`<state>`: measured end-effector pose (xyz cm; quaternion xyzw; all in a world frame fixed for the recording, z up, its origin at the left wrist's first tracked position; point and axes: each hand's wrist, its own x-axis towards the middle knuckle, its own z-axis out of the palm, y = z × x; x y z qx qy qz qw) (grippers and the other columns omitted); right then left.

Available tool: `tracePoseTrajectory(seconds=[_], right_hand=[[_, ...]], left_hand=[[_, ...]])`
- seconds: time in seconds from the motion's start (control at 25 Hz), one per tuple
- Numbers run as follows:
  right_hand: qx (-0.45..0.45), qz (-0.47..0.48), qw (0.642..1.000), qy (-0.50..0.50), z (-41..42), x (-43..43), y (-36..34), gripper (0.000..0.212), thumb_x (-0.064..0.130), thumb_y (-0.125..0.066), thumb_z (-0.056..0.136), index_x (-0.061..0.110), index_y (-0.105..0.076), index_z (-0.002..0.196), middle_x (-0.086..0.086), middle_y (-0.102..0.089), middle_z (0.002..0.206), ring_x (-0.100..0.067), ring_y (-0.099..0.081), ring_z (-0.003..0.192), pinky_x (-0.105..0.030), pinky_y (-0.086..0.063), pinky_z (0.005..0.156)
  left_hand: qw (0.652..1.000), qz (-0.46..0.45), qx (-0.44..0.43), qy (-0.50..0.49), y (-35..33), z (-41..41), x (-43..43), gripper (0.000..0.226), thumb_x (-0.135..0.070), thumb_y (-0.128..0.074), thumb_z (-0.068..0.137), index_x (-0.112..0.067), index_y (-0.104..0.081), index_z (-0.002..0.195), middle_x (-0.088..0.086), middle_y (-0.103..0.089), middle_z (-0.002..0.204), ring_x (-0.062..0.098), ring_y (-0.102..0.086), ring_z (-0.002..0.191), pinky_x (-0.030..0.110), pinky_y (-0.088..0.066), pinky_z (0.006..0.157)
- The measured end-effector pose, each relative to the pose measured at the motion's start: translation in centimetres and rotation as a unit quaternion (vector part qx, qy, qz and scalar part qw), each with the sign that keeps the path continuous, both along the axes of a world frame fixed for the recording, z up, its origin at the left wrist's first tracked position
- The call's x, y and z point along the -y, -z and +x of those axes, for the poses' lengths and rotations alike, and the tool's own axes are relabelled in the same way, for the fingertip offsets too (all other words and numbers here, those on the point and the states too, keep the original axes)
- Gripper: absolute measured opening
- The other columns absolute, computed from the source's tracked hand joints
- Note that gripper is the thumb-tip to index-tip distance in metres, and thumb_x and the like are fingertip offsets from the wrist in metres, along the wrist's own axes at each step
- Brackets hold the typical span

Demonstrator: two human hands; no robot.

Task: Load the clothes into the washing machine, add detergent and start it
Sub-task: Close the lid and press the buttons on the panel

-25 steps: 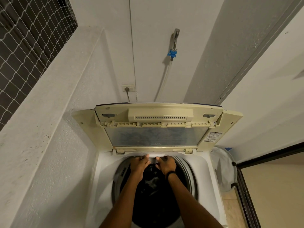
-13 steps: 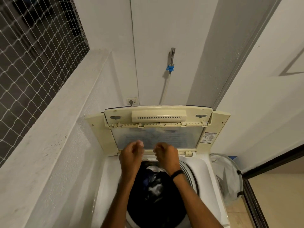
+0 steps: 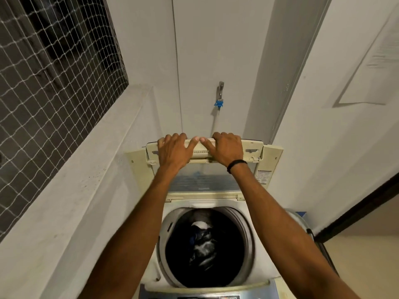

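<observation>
From the head camera, a person's left hand [image 3: 172,151] and right hand [image 3: 226,148] grip the top edge of the upright lid [image 3: 253,151], fingers curled over it, above the washing machine [image 3: 259,214], whose drum holds dark clothes [image 3: 203,244].

A top-loading washing machine [image 3: 240,205] is viewed from above. Its round drum opening [image 3: 250,242] is uncovered, and free room straight down into it is seen between the left forearm [image 3: 140,214] and the right forearm [image 3: 269,212]. The drum is partly filled by dark clothes [image 3: 203,247]. The far side is blocked by the raised lid [image 3: 207,182], gripped along its top edge by the left hand [image 3: 174,152] and the right hand [image 3: 226,149]. Passage on the left is closed by a plastered ledge wall [image 3: 71,180]. On the right, a laundry basket [image 3: 301,219] is seen just beside the machine.
</observation>
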<state>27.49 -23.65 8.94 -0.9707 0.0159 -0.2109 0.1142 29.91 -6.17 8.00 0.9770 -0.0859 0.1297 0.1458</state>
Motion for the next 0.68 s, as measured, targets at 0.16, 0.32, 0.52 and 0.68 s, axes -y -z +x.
tracePoseTrajectory(seconds=[0.16,0.32,0.52,0.68], right_hand=[[-0.041,-0.014,0.999,-0.015,-4.3,0.2,-0.6,0.069,0.081,-0.03,0.083,0.018,-0.051,0.063,-0.001,-0.056,0.057,-0.021,-0.054,0.057,-0.037,-0.044,0.074],[-0.061,-0.031,0.997,-0.03,-11.2,-0.5,1.1,0.072,0.089,-0.026,0.072,0.022,-0.049,0.06,0.004,-0.052,0.055,-0.02,-0.051,0.054,-0.034,-0.04,0.066],[-0.23,-0.019,0.971,-0.066,-21.8,-0.7,8.1,0.053,0.075,-0.053,0.072,0.022,-0.061,0.075,0.0,-0.07,0.074,-0.022,-0.064,0.073,-0.032,-0.042,0.072],[-0.328,0.008,0.943,-0.065,-27.8,-2.6,17.1,0.071,0.093,-0.042,0.059,0.025,-0.055,0.071,0.004,-0.059,0.065,-0.017,-0.05,0.068,-0.036,-0.036,0.095]], left_hand=[[0.999,0.005,-0.032,0.015,-0.4,-4.3,-1.2,0.08,-0.078,-0.013,0.091,-0.025,-0.064,0.124,0.0,-0.066,0.127,0.023,-0.051,0.119,0.043,-0.03,0.098],[0.997,0.012,-0.074,0.034,0.6,-11.2,-2.7,0.076,-0.082,-0.017,0.087,-0.03,-0.067,0.11,-0.006,-0.068,0.116,0.022,-0.049,0.113,0.042,-0.029,0.089],[0.971,0.023,-0.218,0.096,7.8,-20.8,-5.6,0.073,-0.09,-0.035,0.075,-0.023,-0.064,0.078,-0.01,-0.058,0.081,0.022,-0.045,0.104,0.04,-0.035,0.086],[0.953,0.06,-0.276,0.115,16.3,-27.0,-6.3,0.063,-0.084,-0.042,0.078,-0.025,-0.061,0.087,-0.005,-0.064,0.101,0.022,-0.045,0.112,0.038,-0.035,0.089]])
